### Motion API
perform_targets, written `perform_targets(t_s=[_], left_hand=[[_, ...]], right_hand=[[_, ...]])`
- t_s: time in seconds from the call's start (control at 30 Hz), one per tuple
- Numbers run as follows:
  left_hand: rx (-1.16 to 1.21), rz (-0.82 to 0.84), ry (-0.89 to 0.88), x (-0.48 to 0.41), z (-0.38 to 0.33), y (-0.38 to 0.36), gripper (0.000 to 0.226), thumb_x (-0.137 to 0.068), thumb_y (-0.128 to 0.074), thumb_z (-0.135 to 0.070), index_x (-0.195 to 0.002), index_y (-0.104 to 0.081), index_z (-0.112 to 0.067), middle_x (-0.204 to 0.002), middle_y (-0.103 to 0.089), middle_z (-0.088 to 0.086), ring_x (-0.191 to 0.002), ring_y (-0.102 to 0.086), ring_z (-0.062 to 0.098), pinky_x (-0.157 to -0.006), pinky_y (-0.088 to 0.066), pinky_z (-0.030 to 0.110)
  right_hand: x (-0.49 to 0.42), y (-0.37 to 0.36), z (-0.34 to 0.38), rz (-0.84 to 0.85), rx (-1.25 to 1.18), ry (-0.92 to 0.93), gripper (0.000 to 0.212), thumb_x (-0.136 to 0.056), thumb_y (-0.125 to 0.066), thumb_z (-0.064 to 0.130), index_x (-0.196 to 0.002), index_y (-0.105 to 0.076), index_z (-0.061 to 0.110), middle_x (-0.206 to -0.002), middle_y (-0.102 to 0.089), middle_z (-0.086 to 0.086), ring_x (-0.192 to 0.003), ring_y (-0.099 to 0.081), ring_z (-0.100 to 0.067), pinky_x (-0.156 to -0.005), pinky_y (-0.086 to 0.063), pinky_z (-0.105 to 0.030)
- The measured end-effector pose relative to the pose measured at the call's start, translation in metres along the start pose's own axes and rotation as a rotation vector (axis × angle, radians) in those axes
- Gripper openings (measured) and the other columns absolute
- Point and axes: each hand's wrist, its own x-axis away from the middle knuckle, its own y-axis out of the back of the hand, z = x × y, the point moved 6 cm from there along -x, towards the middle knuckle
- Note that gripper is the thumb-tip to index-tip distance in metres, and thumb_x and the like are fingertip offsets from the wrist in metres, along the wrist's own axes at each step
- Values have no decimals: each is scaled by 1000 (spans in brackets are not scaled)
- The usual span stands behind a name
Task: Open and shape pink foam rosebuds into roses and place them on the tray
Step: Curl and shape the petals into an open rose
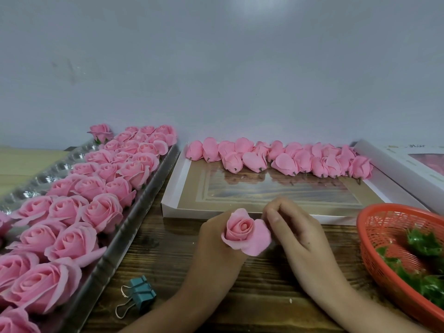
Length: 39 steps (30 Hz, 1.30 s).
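My left hand (216, 243) grips a half-opened pink foam rose (242, 230) from below, above the wooden table. My right hand (293, 227) pinches the rose's outer right petal between thumb and fingers. A silver plastic tray (113, 251) on the left holds several rows of opened pink roses (72, 212). Several closed pink rosebuds (276, 156) lie in a row along the far edge of a white box lid (173, 188) behind my hands.
A red mesh basket (370, 236) with green plastic leaf pieces sits at the right. A teal binder clip (140, 294) lies on the table near my left forearm. Another white box (408, 164) stands at the far right. A grey wall closes the back.
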Motion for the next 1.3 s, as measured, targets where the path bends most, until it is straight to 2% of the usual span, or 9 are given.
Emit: perform_targets(t_s=[0.07,0.1,0.17,0.3,0.6,0.77,1.0,1.2,1.3], left_hand=[[-13,-15,-111,-3,-2,-1,41,-73,-67,-5,-60,-63,-43,-60,-58,-34,-61,-55,-14,-55,-42,2],[-8,-11,-125,-5,-4,-3,28,-71,-71,-16,-52,-57,-32,-54,-57,-24,-54,-52,-7,-52,-41,5],[1,17,-172,-7,-7,-4,35,-73,-75,-19,-53,-48,-30,-52,-52,-14,-52,-45,-2,-51,-37,8],[-54,40,-172,-7,-8,-4,23,-71,-76,-23,-65,-54,-24,-62,-58,-7,-59,-51,0,-55,-42,14],[-226,72,-200,-9,-2,-9,20,-68,-77,-15,-77,-63,-26,-73,-64,-7,-70,-60,4,-60,-42,8],[-231,54,-204,-10,-1,-9,15,-69,-73,-30,-71,-59,-23,-64,-58,-12,-64,-56,4,-56,-41,9],[-278,76,-213,-10,3,-9,21,-70,-76,-21,-73,-59,-34,-73,-60,-18,-70,-59,3,-59,-44,10],[-283,87,-246,-9,1,-10,39,-69,-78,-16,-65,-52,-45,-71,-59,-27,-70,-58,-2,-60,-42,7],[-274,73,-251,-9,-1,-9,38,-69,-79,-17,-65,-49,-41,-62,-55,-24,-65,-55,-3,-58,-39,6]], right_hand=[[2,-4,0,44,-15,1,34,-93,-44,43,-67,-47,22,-61,-45,5,-59,-42,-11,-58,-34,-32],[2,-5,1,59,-29,0,35,-93,-45,43,-66,-47,22,-60,-44,2,-58,-41,-13,-57,-33,-31],[3,-6,2,72,-64,-10,37,-91,-49,44,-64,-49,20,-59,-45,-7,-58,-42,-25,-57,-33,-37],[3,-6,4,79,-116,-26,34,-89,-55,44,-64,-53,19,-58,-44,-15,-59,-40,-34,-56,-32,-41],[1,-9,-1,119,-91,-71,28,-87,-63,31,-60,-57,27,-55,-46,-13,-57,-39,-32,-55,-30,-34],[3,-6,1,108,-125,-72,29,-86,-57,43,-65,-57,24,-54,-47,-2,-55,-38,-21,-55,-31,-29],[4,-8,1,127,-9,-41,24,-84,-58,42,-67,-55,25,-54,-45,-4,-53,-37,-15,-53,-30,-23],[4,-8,1,128,10,-30,24,-83,-58,40,-66,-54,23,-55,-45,-6,-53,-37,-15,-53,-31,-24],[4,-8,5,130,-11,-13,30,-88,-54,43,-65,-55,24,-56,-51,-6,-55,-45,-22,-56,-38,-34]])
